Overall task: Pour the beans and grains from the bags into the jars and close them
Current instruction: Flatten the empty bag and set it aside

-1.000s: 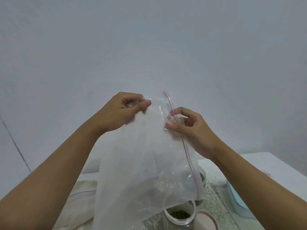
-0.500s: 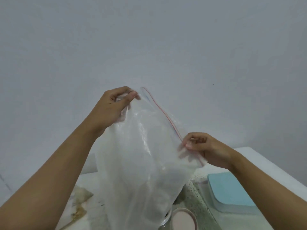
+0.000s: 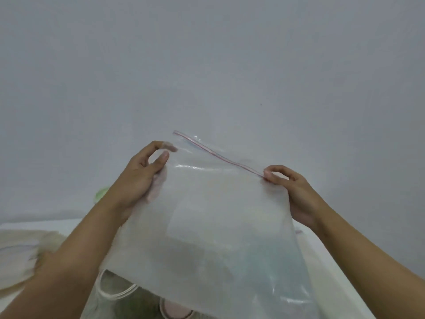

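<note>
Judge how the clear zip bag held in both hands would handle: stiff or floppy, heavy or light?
Probably floppy: the bag hangs limp from the left hand and right hand. Likely very light: no contents show through it. Possibly slippery: its film shines.

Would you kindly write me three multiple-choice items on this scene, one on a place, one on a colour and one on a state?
1. Where does the right hand pinch the clear plastic zip bag?
A) at the end of its zip strip
B) at its bottom corner
C) in the middle of its panel

2. What colour is the line along the zip strip?
A) black
B) yellow
C) red

3. How is the bag supported?
A) lying flat on the table
B) held up by the left hand and the right hand
C) hanging from one hand only

Answers: 1 A, the fingertips meet on the strip's end. 2 C, a red line runs along the top edge. 3 B, each hand grips one side.
</note>
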`<state>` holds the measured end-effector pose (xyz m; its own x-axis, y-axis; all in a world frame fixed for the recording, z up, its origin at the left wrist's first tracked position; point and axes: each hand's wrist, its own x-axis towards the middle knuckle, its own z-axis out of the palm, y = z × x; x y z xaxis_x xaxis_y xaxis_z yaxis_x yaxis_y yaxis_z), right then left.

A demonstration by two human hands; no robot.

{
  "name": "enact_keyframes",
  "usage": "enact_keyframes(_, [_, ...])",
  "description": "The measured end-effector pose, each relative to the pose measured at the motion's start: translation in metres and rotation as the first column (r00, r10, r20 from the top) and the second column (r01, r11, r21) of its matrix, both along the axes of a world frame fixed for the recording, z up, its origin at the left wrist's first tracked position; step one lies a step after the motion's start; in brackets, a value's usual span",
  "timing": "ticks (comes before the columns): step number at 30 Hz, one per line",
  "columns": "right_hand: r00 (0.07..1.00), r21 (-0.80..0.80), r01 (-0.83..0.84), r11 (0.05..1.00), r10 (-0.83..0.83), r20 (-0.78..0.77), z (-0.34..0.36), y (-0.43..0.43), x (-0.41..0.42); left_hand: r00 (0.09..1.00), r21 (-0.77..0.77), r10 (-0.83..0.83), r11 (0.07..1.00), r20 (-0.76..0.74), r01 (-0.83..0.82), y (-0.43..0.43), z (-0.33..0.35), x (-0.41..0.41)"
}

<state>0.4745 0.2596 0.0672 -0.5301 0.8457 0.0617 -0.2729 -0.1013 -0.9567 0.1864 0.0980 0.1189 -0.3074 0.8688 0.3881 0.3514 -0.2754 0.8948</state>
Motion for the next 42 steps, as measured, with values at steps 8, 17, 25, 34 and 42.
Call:
enact_keyframes(8, [0.943, -0.404, -0.156, 0.901, 0.014, -0.333, -0.035, 0.024, 0.059, 0.981, 0.058, 0.194, 0.979, 0.003, -0.194, 0.006, -0.058, 0.084])
enact_keyframes(17, [0.935, -0.162, 0.248, 0.955, -0.192, 0.3, -0.08, 0.037, 0.086, 0.976, -0.183, 0.213, 0.963, 0.053, -0.2, 0.001, -0.132, 0.147])
enact_keyframes(25, [0.88, -0.142, 0.236, 0.961, -0.15, 0.451, -0.122, 0.05, 0.11, 0.922, -0.477, 0.222, 0.878, 0.318, -0.047, 0.022, -0.167, 0.157])
enact_keyframes(34, [0.858, -0.081, 0.251, 0.965, -0.183, 0.481, -0.154, 0.045, 0.113, 0.933, -0.583, 0.291, 0.804, 0.21, -0.12, 0.051, -0.18, 0.139])
enact_keyframes(42, [0.85, -0.05, 0.188, 0.981, -0.137, 0.509, -0.167, 0.055, 0.122, 0.908, -0.689, 0.253, 0.723, 0.334, 0.052, 0.08, -0.184, 0.124])
